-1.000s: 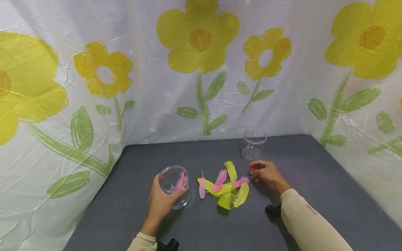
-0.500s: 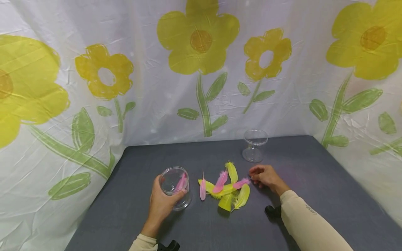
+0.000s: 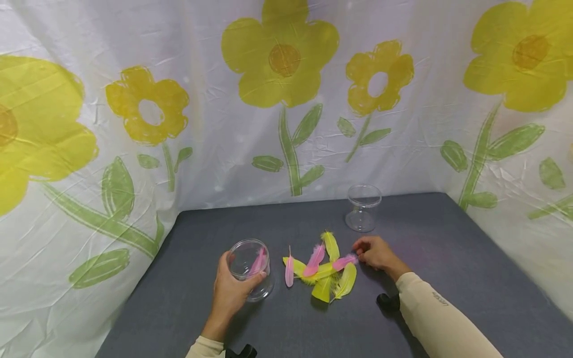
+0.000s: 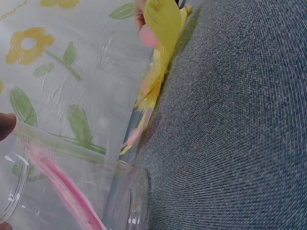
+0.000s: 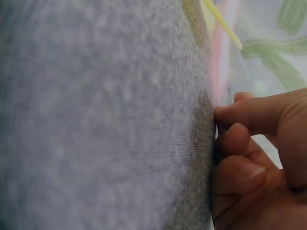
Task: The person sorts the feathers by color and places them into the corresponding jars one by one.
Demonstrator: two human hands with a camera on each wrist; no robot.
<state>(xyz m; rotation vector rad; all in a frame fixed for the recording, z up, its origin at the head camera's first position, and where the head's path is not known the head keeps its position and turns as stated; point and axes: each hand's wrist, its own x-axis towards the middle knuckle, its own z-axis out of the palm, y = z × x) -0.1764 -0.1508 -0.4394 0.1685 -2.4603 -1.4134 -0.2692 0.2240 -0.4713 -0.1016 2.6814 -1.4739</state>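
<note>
On the left, my left hand (image 3: 234, 288) grips a clear jar (image 3: 249, 256), fingers and thumb round its side. The jar leans a little and has a pink feather (image 4: 67, 191) inside. Several yellow feathers (image 3: 320, 273) and pink feathers (image 3: 315, 259) lie in a loose pile in the middle of the table. At the pile's right side, my right hand (image 3: 376, 252) is low over the cloth, its fingers bent. Its fingertips (image 5: 221, 114) are right at the end of a pink feather (image 3: 343, 262); I cannot tell whether they pinch it.
A clear footed dish (image 3: 363, 209) stands at the back right of the dark grey table (image 3: 268, 223). A white curtain (image 3: 215, 124) printed with yellow flowers hangs behind the table and along both sides. One pink feather (image 3: 289, 272) lies between the pile and the jar.
My right hand has moved slightly left, closer to the pink feather at the pile's right side. The left hand and the jar have hardly moved.
</note>
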